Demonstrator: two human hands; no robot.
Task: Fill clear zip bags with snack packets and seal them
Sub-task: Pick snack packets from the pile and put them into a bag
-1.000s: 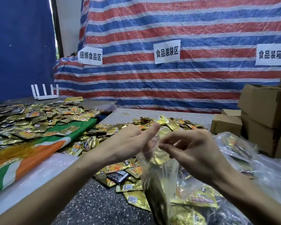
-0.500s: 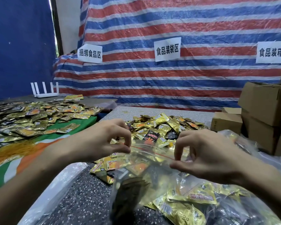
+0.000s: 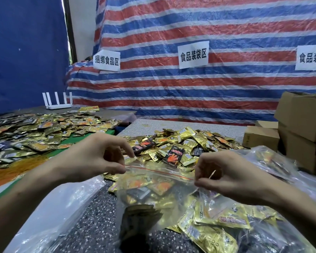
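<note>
A striped tarp (image 3: 190, 92) in red, blue and white hangs across the back. Three white paper signs with black characters are fixed to it: one at its left edge (image 3: 106, 60), one near its middle (image 3: 193, 54), and one at its right, cut off by the frame (image 3: 311, 58). Left of the tarp hangs a plain blue sheet (image 3: 26, 52). A white router (image 3: 57, 103) with upright antennas stands below the tarp's left end. Stacked cardboard boxes (image 3: 303, 121) sit before its right end. A speckled surface (image 3: 91, 216) lies in front of the tarp, with a green, white and orange cloth (image 3: 5, 175) to the left.
</note>
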